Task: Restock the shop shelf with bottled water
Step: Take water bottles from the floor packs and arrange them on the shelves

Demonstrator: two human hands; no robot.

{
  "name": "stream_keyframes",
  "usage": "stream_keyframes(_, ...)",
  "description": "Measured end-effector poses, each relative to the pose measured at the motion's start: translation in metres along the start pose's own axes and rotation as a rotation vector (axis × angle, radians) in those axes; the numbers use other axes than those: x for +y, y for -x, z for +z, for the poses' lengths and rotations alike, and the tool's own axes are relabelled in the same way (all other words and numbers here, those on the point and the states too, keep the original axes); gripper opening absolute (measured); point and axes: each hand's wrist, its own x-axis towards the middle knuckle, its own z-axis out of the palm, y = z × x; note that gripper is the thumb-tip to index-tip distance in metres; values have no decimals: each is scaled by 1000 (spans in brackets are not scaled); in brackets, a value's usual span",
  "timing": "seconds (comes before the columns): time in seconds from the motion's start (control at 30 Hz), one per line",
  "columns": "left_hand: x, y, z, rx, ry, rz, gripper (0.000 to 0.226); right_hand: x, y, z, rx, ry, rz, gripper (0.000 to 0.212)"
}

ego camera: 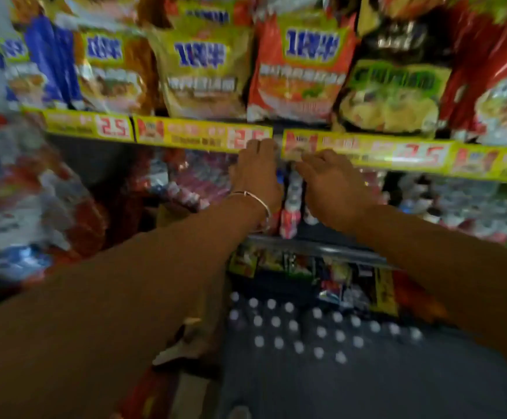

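Here, both arms reach under the yellow price strip [204, 135]. The left hand [256, 173] and right hand [334, 182] flank a row of bottled water [291, 204] between their fingers; motion blur hides whether they grip.

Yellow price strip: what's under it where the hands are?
Under the yellow price strip, bottled water stands between the left hand and right hand. The fingertips and deeper shelf are hidden.

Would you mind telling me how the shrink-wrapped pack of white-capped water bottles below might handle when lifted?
The shrink-wrapped pack of white-capped water bottles holds many bottles, so it is probably heavy. Its thin film looks likely to sag and feel slippery.
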Motion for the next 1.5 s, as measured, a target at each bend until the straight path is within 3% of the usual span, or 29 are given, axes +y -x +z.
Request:
stream_keyframes(0.07, -34, 27, 63, -70, 30, -20, 47, -3, 33, 63, -84, -21, 16, 35)
stream_keyframes(0.17, -86, 64, 148, -179, 20, -85, 59, -13, 75, 159, -221, -74, 45, 44)
stream_keyframes(0.27, -134, 96, 225, -242, 17, -148, 61, -27, 109, 244, -233, -174, 12, 24)
stream_keyframes(0.43, -212, 145, 327, -383, 22, -237, 53, -56, 162, 363, -480, -295, 89, 27)
stream_keyframes(0.63, -295, 201, 413, -409, -54, -272, 33, -89, 212, 464, -770, -264, 27, 43)
stream_keyframes(0.77, -325, 230, 444, -356, -17, -283, 22, -111, 229, 508, -836, -159, -81, 50)
stream_keyframes(0.83, -334, 241, 455, -356, 10, -301, 29, -119, 231, 524, -853, -115, -107, 53)
stream_keyframes(0.9, -341, 246, 462, -396, 21, -326, 37, -125, 231, 538, -870, -91, -97, 54)
stream_keyframes(1.07, -351, 245, 468, -447, 45, -355, 29, -136, 228, 560, -829, -84, -60, 45)
stream_keyframes(1.2, -365, 251, 471, -474, -9, -365, 36, -143, 228, 567, -823, -183, 20, 43)
stream_keyframes(1.37, -375, 257, 475, -460, 48, -393, 36, -150, 233, 574, -843, -362, 119, 66)
stream_keyframes(1.5, -380, 258, 477, -501, -15, -368, 41, -161, 242, 583, -820, -419, 144, 54)
